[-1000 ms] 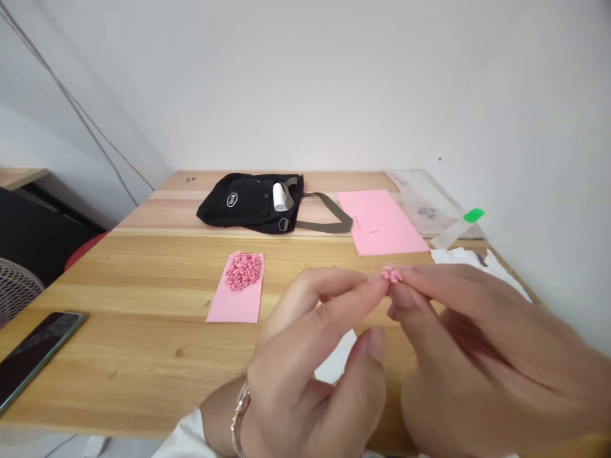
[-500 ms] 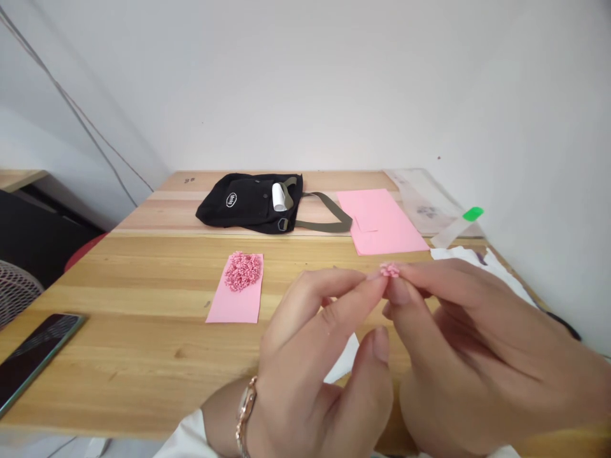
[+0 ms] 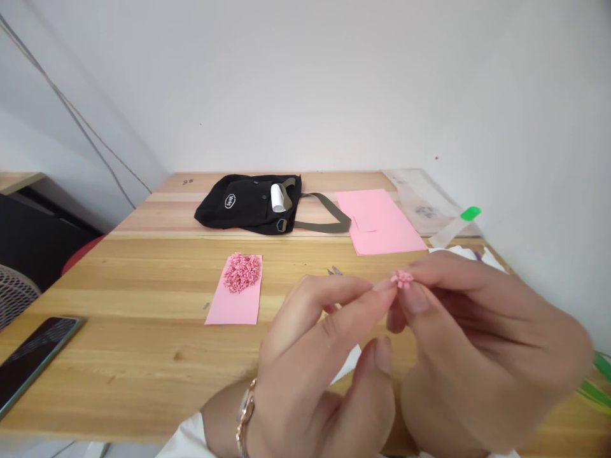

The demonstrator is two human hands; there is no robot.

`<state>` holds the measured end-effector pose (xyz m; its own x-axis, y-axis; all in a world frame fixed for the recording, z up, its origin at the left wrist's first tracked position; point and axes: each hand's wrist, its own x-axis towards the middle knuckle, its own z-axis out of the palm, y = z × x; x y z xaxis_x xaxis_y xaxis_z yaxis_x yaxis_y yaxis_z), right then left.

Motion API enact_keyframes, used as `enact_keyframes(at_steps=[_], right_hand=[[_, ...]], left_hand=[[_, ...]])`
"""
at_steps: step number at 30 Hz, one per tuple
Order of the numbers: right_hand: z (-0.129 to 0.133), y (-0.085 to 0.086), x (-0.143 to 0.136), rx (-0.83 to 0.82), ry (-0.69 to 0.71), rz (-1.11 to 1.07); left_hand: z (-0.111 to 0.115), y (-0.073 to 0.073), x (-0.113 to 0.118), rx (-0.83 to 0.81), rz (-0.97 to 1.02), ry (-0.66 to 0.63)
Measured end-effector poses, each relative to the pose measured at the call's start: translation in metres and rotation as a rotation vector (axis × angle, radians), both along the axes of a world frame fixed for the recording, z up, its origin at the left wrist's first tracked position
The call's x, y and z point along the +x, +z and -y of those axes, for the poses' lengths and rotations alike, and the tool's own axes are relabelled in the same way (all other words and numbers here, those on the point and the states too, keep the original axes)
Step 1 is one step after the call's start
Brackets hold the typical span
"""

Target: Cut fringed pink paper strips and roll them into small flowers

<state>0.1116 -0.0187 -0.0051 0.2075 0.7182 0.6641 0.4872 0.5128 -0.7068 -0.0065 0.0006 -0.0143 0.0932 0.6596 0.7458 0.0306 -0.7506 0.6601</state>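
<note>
A tiny bunch of pink stamens (image 3: 402, 278) is pinched between the fingertips of my right hand (image 3: 470, 343). The fingertips of my left hand (image 3: 324, 362) meet the bunch from its left side; whether they grip it too is hard to make out. A watch with a rose-gold band (image 3: 245, 416) is on my left wrist. Left of my hands, a heap of pink stamens (image 3: 242, 272) lies on a small pink card (image 3: 233, 310). A white piece of paper (image 3: 347, 366) shows partly behind my left hand.
Behind lie a black bag (image 3: 248, 203) with a green strap, pink sheets (image 3: 386, 222) and a clear pouch with a green tab (image 3: 471, 214). Metal tips (image 3: 335, 271) show beyond my left hand. A phone (image 3: 35, 356) rests at left; green strips (image 3: 594, 391) are at right.
Both hands' fingertips have shifted slightly right and down with the pink bunch. The metal tips and the green strips now show more from behind my hands.
</note>
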Motion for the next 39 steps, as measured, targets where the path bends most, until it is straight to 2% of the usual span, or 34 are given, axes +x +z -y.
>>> enact_keyframes(at_steps=[2,5,11,16,22,34,39], right_hand=[[-0.001,0.001,0.001,0.005,-0.011,-0.132],[-0.003,0.005,0.002,-0.035,0.086,-0.211],[-0.003,0.014,0.004,-0.112,0.256,-0.149],[-0.003,0.017,0.009,-0.126,0.29,-0.062],[-0.004,0.018,0.015,-0.092,0.351,0.058],[-0.004,0.015,0.014,-0.022,0.296,0.13],[-0.005,0.017,0.018,-0.008,0.342,0.186]], left_hand=[[-0.004,0.001,-0.001,0.004,0.009,0.004],[-0.012,-0.001,-0.003,0.004,0.062,-0.006],[-0.028,-0.002,-0.007,-0.103,0.124,-0.179],[-0.029,0.002,-0.01,-0.119,0.134,-0.272],[-0.026,0.005,-0.01,-0.088,0.11,-0.236],[-0.027,0.005,-0.012,0.022,0.091,-0.169],[-0.026,0.003,-0.01,0.023,0.125,-0.17]])
